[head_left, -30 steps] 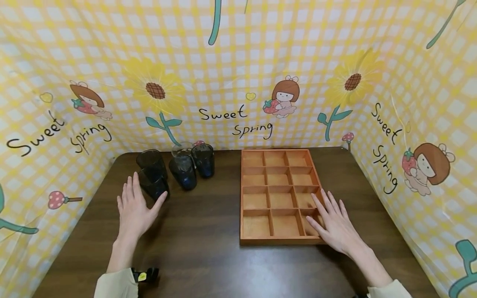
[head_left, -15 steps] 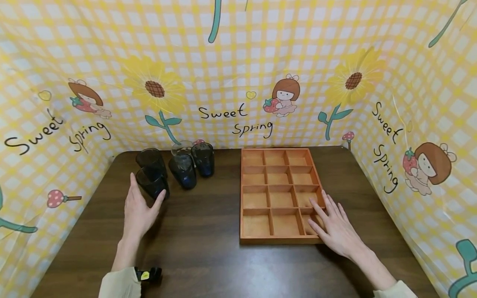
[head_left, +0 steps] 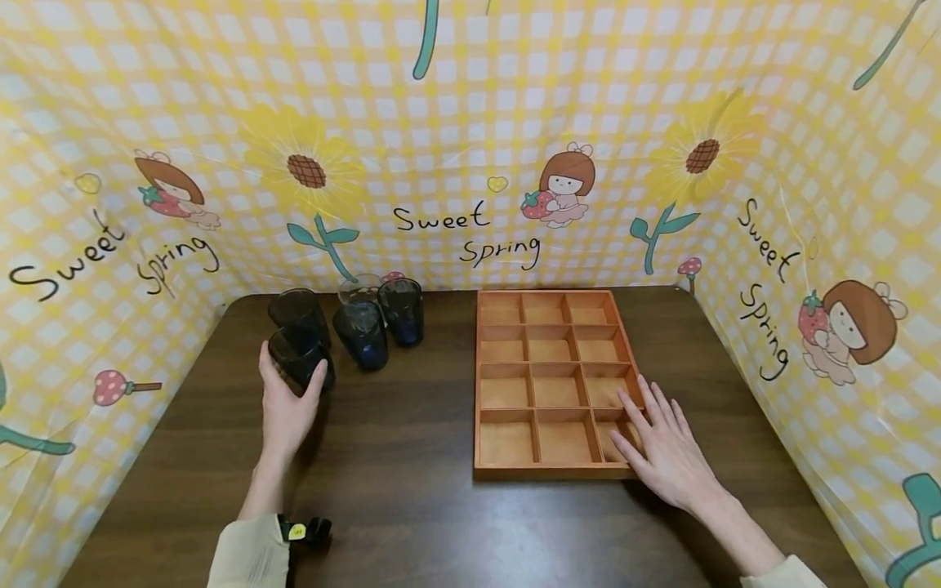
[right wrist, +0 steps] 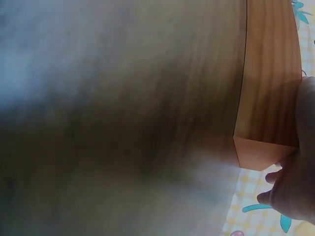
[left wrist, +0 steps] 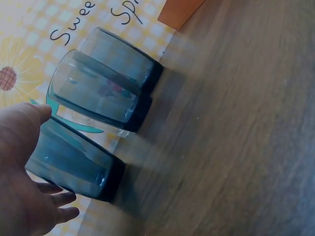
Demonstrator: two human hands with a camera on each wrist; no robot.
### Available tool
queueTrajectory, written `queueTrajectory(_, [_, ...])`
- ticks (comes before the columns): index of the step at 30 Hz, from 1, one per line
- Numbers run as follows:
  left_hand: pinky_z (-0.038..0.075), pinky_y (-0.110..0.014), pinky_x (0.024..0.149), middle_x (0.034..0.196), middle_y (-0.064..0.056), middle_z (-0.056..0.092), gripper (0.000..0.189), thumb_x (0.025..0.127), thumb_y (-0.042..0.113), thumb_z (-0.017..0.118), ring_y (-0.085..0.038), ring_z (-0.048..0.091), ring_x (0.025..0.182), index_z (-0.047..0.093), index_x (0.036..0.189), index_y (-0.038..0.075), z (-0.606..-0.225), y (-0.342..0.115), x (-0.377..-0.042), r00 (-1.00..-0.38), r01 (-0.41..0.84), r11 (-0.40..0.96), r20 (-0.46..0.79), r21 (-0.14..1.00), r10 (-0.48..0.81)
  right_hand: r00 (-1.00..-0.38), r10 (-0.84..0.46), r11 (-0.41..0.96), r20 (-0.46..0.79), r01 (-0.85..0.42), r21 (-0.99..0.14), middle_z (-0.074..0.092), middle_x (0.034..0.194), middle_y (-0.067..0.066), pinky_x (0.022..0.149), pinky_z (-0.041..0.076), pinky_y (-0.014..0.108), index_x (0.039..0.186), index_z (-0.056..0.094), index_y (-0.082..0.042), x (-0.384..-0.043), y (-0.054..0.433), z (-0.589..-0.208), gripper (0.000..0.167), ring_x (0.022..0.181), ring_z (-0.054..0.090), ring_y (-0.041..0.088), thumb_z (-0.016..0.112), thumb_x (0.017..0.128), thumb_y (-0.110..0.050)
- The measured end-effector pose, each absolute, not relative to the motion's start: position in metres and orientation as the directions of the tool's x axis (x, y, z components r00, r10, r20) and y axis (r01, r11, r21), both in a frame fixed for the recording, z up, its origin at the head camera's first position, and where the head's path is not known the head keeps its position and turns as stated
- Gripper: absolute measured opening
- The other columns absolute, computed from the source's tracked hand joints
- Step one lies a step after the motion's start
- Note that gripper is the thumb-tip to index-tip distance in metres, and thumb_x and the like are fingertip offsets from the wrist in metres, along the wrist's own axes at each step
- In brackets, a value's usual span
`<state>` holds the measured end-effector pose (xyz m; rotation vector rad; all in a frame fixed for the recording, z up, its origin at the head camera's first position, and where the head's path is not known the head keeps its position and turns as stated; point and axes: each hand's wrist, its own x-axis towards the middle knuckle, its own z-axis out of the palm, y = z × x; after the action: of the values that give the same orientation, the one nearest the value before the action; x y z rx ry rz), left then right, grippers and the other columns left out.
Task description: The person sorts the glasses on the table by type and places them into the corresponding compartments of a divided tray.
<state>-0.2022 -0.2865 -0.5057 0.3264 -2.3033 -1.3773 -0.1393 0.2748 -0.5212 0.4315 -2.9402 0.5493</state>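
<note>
My left hand [head_left: 289, 412] is around the nearest dark blue glass tumbler [head_left: 300, 359], thumb on its right side and fingers on its left. In the left wrist view, this glass [left wrist: 81, 160] stands upright on the table between the thumb [left wrist: 29, 123] and the fingers, partly hidden by the hand. My right hand [head_left: 672, 457] lies with extended fingers over the near right corner of a wooden compartment box [head_left: 544, 472]. Its thumb and index finger reach over the right-hand compartments. In the right wrist view, the hand [right wrist: 295, 191] appears beside the box's wooden side [right wrist: 270, 73].
Behind the held glass stands another dark glass [head_left: 297, 306]. More tumblers are grouped to its right, among them a front glass [head_left: 363, 339] and a right-hand glass [head_left: 403, 314]. A yellow checked cloth [head_left: 441, 147] surrounds the brown table [head_left: 412, 490] at the back and sides.
My left hand has moved right and closed in around the nearest glass, which stays in place. The right hand stays at the box's corner, almost unmoved.
</note>
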Motion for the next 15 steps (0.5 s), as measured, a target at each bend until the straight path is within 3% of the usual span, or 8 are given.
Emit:
queueTrajectory(8, [0.038,-0.056,0.126,0.174,-0.019,0.038,0.098,0.104,0.031,0.075,-0.044,0.046,0.154,0.010,0.177,0.025,-0.510,-0.288,-0.208,-0.881,0.004,0.364,0.176,0.931,-0.439,-0.949,-0.276,0.893,0.155,-0.313,-0.323,0.015,0.184,0.023,0.130,0.021,0.074,0.171,0.040,-0.013,-0.138,0.278,-0.518,0.072,0.168,0.020,0.051,0.061,0.111,-0.045])
queueTrajectory(15, [0.040,-0.044,0.127,0.168,-0.013,0.044,0.094,0.102,0.033,0.078,-0.030,0.046,0.154,0.019,0.176,0.023,-0.513,-0.293,-0.214,-0.885,-0.075,0.256,0.054,0.964,-0.462,-0.941,-0.284,0.878,0.183,-0.332,-0.346,0.015,0.184,0.025,0.139,0.014,0.061,0.172,0.039,-0.012,-0.135,0.278,-0.523,0.071,0.167,0.022,0.053,0.062,0.111,-0.042])
